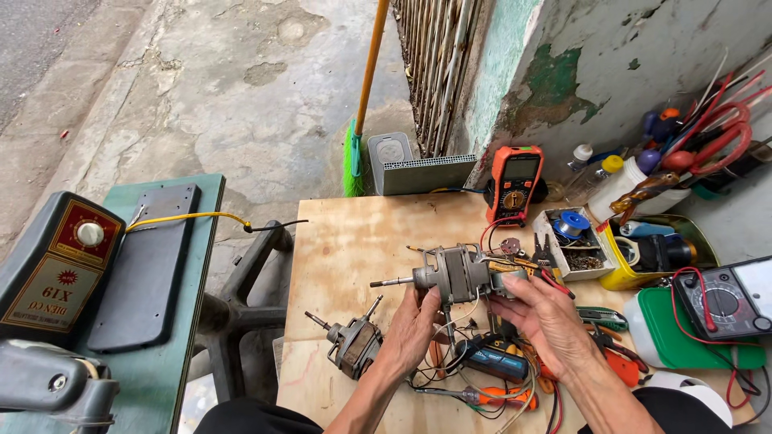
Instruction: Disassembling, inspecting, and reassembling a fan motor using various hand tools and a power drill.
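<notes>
Both hands hold up a grey fan motor (456, 274) above the plywood table (346, 233), its shaft pointing left. My left hand (412, 328) supports it from below, fingers curled under the body. At the motor's right end, my right hand (547, 315) grips it where coloured wires leave it. A second, smaller motor (352, 343) lies on the table just left of my left hand. Under the hands lies a tangle of wires and a blue-and-black tool (492, 359).
An orange multimeter (515, 183) leans at the table's back edge, next to a white box with solder (573, 241). An analogue meter (725, 301) rests on a green-lidded tub at the right. A green side table (197, 265) with a grey appliance stands left; a broom leans on the wall.
</notes>
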